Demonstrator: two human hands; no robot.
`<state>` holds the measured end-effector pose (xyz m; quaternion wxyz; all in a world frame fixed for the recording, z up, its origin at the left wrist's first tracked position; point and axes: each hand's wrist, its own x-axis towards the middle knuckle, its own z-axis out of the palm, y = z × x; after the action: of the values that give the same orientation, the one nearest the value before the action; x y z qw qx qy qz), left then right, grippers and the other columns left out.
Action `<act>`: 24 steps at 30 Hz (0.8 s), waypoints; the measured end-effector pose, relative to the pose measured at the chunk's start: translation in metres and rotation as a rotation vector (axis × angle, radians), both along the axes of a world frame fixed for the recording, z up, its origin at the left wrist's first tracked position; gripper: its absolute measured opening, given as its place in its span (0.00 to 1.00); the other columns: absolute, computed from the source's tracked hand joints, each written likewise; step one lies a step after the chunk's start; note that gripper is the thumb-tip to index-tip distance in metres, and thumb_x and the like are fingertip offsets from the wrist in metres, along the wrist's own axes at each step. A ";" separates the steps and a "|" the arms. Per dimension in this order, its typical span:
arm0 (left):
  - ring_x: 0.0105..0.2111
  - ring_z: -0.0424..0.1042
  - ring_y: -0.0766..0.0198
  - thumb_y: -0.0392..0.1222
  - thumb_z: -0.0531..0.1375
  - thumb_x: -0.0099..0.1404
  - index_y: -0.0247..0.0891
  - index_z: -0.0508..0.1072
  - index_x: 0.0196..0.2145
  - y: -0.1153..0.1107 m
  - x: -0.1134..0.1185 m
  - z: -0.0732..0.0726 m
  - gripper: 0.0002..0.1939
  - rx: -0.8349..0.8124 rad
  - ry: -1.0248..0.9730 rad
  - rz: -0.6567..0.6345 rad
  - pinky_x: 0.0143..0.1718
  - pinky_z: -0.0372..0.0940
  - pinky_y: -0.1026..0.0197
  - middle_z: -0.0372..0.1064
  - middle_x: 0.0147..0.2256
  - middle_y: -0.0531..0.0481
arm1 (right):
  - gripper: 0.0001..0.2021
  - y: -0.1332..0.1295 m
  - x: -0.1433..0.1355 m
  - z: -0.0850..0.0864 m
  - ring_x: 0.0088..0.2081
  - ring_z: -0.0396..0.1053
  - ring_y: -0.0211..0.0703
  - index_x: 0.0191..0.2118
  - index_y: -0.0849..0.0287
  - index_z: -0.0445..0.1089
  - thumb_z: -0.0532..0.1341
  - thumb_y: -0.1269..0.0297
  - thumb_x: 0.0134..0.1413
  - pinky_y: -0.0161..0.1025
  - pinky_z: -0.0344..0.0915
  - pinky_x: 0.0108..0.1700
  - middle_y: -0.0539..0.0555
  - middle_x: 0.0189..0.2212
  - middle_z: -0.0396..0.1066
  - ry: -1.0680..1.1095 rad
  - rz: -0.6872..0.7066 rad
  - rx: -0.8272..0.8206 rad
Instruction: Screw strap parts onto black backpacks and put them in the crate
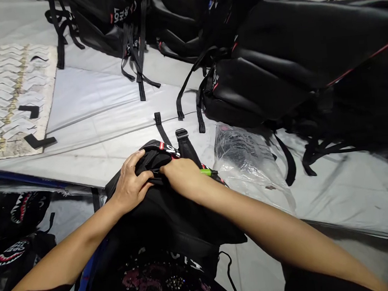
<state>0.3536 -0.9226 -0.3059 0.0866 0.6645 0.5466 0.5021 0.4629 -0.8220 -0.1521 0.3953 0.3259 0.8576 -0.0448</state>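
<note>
A black backpack with white lettering and red marks on its trim rests against my body at the table edge. My left hand is closed on the bag's black fabric, thumb towards the right hand. My right hand is wrapped round a slim tool with a green handle. The handle's end sticks out to the right of the fist, and a thin dark part seems to show on the left; its tip is hidden in the fabric. A strap with a buckle lies just beyond the right hand.
Several black bags with loose straps are piled along the far side of the white table. A clear plastic bag lies to the right. White chevron pieces cover a board at left. More printed black items sit lower left.
</note>
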 end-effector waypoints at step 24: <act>0.48 0.77 0.50 0.51 0.62 0.67 0.40 0.63 0.59 -0.013 -0.008 -0.013 0.27 -0.440 -0.065 0.225 0.46 0.72 0.54 0.75 0.50 0.42 | 0.10 0.031 -0.030 -0.043 0.35 0.73 0.38 0.37 0.60 0.77 0.57 0.73 0.58 0.30 0.60 0.32 0.52 0.31 0.76 0.345 -0.172 -0.232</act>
<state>0.3458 -0.9361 -0.3192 0.1903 0.5482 0.7101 0.3987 0.4331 -0.7908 -0.1953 0.2723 0.3378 0.8707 -0.2317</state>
